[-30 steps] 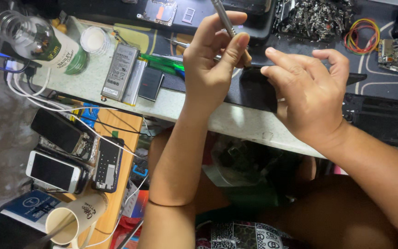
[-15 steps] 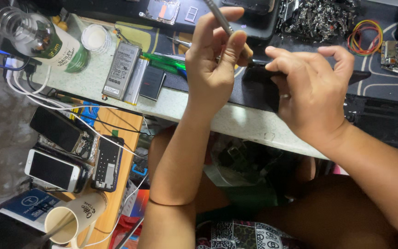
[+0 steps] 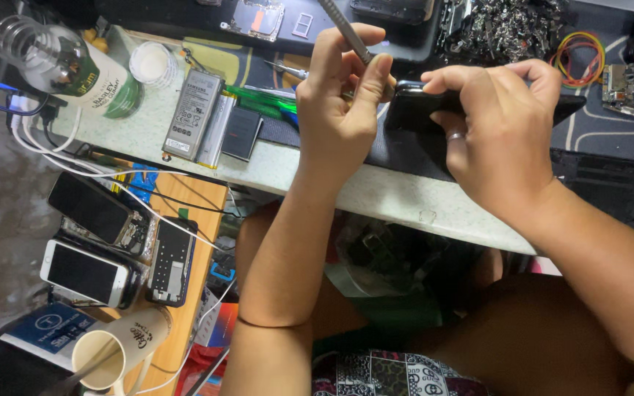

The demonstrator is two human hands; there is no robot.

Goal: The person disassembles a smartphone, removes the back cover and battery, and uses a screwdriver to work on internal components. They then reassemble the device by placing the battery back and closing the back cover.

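Slipping is the likeliest trouble, as I judge it: the left hand (image 3: 343, 95) pinches a thin metal prying tool (image 3: 346, 31) between thumb and fingers, its working end hidden behind the fingers near the edge of the black phone (image 3: 423, 103), so a hard push could gouge the casing or jab the other hand. The right hand (image 3: 504, 139) is curled over the phone from 3 o'clock, fingers pressed along its top edge, a ring on one finger, tilting it up off the dark work mat (image 3: 610, 172) — a loose hold there could let the phone skid toward the table's edge at 6 o'clock. The phone lies between the two hands, touching both as far as I can tell. At 9 o'clock of the left hand rest a loose phone battery (image 3: 194, 114) and green tweezers (image 3: 262, 99) — near enough to be knocked
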